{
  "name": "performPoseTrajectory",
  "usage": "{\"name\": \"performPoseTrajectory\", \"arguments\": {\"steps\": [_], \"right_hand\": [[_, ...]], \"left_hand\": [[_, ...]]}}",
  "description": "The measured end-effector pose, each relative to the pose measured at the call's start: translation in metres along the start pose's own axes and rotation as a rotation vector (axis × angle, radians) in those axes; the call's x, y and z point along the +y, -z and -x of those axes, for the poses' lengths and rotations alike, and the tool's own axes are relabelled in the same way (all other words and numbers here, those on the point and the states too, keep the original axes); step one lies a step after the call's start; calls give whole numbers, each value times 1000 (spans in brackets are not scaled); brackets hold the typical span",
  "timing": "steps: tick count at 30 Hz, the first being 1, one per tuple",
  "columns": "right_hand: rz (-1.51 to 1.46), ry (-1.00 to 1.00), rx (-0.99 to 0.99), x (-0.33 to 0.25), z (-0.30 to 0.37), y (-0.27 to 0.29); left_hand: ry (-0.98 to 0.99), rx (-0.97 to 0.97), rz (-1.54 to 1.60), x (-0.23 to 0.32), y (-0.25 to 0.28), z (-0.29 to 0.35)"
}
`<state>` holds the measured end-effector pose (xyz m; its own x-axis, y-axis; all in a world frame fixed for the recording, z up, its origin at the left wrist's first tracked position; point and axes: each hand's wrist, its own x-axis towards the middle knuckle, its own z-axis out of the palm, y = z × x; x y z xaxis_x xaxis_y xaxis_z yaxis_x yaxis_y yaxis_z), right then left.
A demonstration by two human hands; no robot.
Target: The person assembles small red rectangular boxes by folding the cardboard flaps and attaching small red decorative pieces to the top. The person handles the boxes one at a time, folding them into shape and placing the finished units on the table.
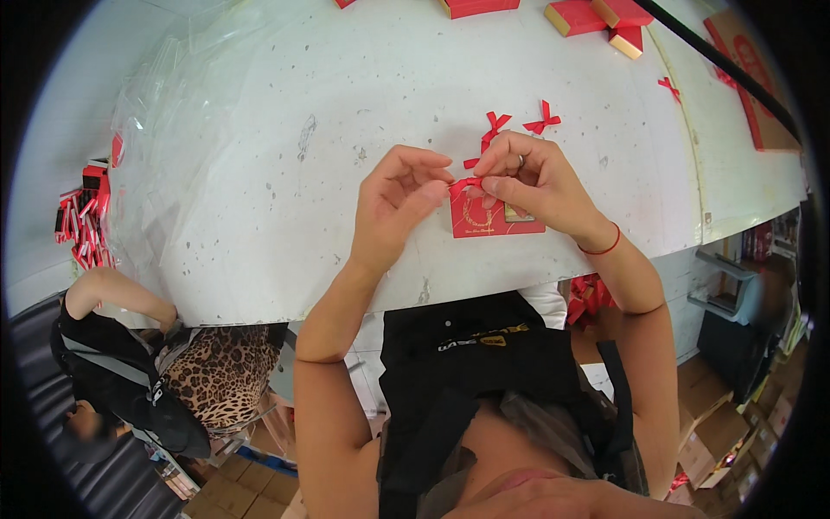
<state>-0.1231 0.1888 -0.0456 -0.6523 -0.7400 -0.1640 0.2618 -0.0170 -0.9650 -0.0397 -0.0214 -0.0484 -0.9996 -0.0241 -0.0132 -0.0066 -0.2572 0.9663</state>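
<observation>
- We saw the left hand (396, 195) near the centre of the frame, its thumb and fingertips closed in a narrow pinch at the left end of a short red ribbon (467, 184).
- We saw the right hand (540, 182) just to the right of it, thumb and forefinger pinching the ribbon's other end; the remaining fingers were curled, and one wore a ring (520, 161).
- We found that ribbon right of the frame's centre, lying across the top edge of a flat red box (484, 228); we could not tell whether it was fastened there.
- On the box we made out fine gold lines and, partly under the right hand, a gold-coloured patch.
- We noted two red bows just above the right hand, a left one (494, 125) and a right one (542, 118), and a smaller bow (668, 87) farther off in the upper right.
- Around the right wrist we saw a thin red cord (605, 246).
- We had the white, speckled table (277, 233) beneath all this, with red-and-gold boxes (575, 17) grouped at the top right and clear plastic pieces (173, 112) spread over the upper left.
- At the left edge we saw a heap of red and black pieces (86, 208), and below it a co-worker (117, 346) in a dark top, one forearm against the table's edge.
- We saw brown cartons (718, 441) stacked at the lower right.
</observation>
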Motion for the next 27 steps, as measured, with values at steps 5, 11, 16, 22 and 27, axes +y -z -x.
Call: {"name": "performPoseTrajectory", "arguments": {"steps": [5, 11, 16, 22, 27], "right_hand": [[13, 53, -20, 4, 0, -3], [35, 104, 21, 8, -4, 1], [55, -44, -21, 2, -6, 5], [81, -44, 4, 11, -9, 6], [52, 55, 3, 6, -8, 0]], "left_hand": [[121, -15, -106, -10, 1, 1], [216, -98, -55, -11, 15, -2], [112, 3, -99, -12, 10, -3], [-94, -85, -497, -23, 4, -2], [272, -15, -138, -9, 5, -4]]}}
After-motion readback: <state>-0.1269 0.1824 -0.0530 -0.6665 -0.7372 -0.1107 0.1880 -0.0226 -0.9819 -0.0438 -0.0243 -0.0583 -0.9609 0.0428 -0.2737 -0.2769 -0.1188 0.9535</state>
